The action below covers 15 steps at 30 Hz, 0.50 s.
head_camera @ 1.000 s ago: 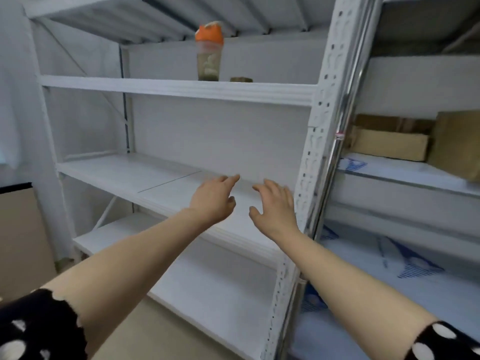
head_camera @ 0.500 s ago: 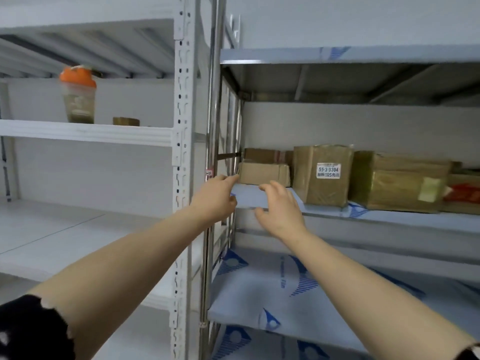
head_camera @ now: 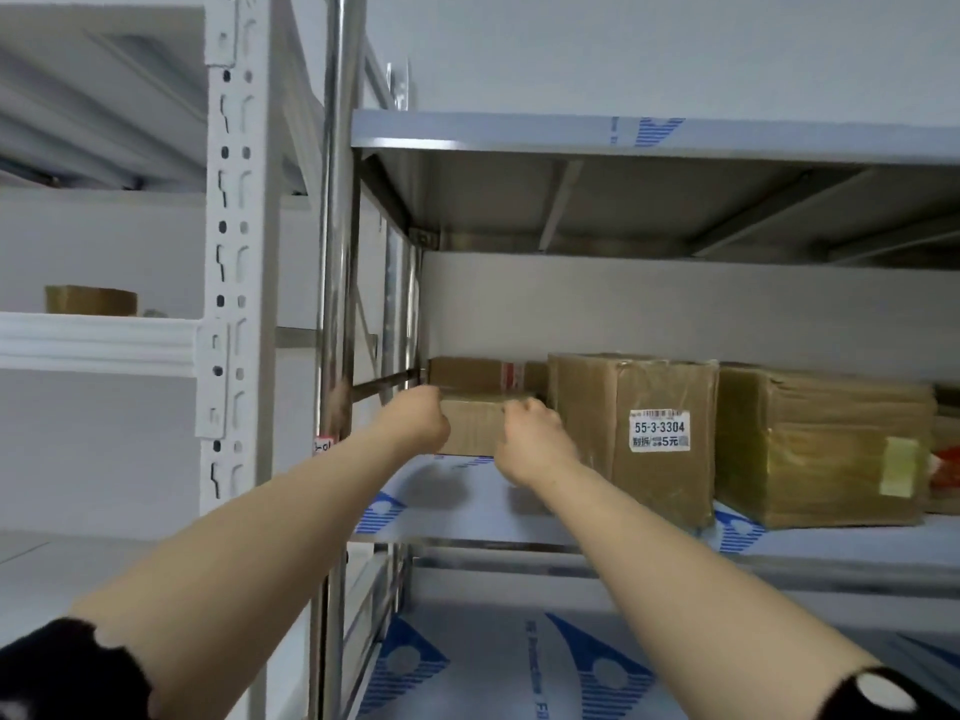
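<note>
in the head view, a small box (head_camera: 475, 428) is being gripped at the left end of the metal shelf (head_camera: 467, 511), near its back left corner. its left end is being clasped by the left hand (head_camera: 415, 426), fingers curled, and its top front edge is being pinched by the right hand (head_camera: 530, 444). a flat box (head_camera: 483, 374) is being kept just behind it, a labelled box (head_camera: 634, 433) just beside it on the right.

This is a storeroom for parcels, a small warehouse. Two racks stand side by side: a white slotted-steel rack (head_camera: 231, 252) and a stainless steel rack (head_camera: 519, 135) covered with blue-printed protective film (head_camera: 597, 672). Taped cardboard boxes (head_camera: 821, 449) fill one shelf, and one carries a sticker (head_camera: 660, 430) with the number "55-3-3304".
</note>
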Motion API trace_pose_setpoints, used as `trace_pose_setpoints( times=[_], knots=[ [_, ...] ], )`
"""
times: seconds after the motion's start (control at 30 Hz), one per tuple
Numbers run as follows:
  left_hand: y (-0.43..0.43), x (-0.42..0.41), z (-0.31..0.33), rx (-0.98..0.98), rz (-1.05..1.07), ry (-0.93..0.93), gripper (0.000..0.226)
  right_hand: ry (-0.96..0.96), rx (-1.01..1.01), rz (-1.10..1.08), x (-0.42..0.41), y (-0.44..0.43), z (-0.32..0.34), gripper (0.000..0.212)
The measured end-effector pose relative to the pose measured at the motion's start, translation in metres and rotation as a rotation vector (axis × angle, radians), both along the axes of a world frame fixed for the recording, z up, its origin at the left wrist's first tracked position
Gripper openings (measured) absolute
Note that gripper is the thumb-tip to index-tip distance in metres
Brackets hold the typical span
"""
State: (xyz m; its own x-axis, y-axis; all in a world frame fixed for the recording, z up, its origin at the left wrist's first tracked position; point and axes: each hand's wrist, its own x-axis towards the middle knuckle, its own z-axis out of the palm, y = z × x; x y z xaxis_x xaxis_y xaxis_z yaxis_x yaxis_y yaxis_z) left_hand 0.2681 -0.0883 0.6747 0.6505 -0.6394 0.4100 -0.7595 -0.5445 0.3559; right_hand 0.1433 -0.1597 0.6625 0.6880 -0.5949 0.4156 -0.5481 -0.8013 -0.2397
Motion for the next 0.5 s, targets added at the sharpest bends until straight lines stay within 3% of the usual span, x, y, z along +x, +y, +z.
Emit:
trace_pose_setpoints(
  times=[0.5],
  knots=[
    [-0.095,0.103,0.005,0.064,0.019,0.155,0.031,0.086,0.127,-0.233,0.112,-0.079,0.018,0.054]
  ],
)
